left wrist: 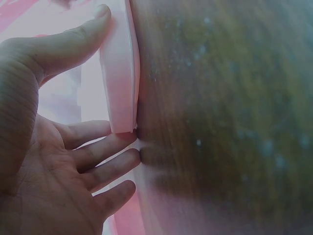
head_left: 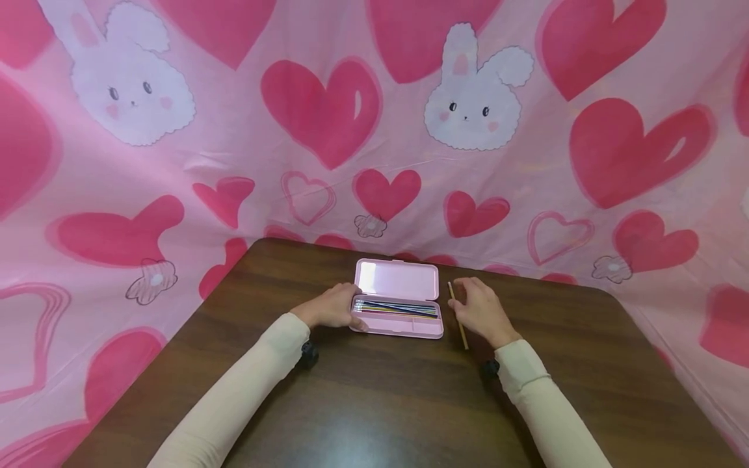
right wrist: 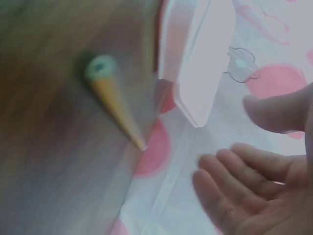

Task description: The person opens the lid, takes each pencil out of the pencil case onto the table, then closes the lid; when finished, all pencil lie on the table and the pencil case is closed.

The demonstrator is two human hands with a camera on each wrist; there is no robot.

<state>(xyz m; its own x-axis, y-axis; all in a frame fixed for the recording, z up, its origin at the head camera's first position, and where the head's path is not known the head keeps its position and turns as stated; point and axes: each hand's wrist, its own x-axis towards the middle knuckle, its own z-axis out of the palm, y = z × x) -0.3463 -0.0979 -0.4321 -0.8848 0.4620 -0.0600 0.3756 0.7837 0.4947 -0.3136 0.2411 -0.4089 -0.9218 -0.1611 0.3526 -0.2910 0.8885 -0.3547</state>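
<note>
Pink cloth printed with hearts and rabbit faces hung behind the brown worktop. Near the middle of the worktop's far edge, a pink pencil case was open, its lid laid back towards that edge. Several pencils filled the rear compartment, beside the bare front section. One yellow pencil was outside, just right of the case, slanting towards the worktop's near edge. The left hand touched the case's left end, fingers extended, thumb at the near corner. The right hand was close beside the yellow pencil, gripping nothing, its fingers loosely bent and thumb apart. Pale sleeves covered both arms.
</note>
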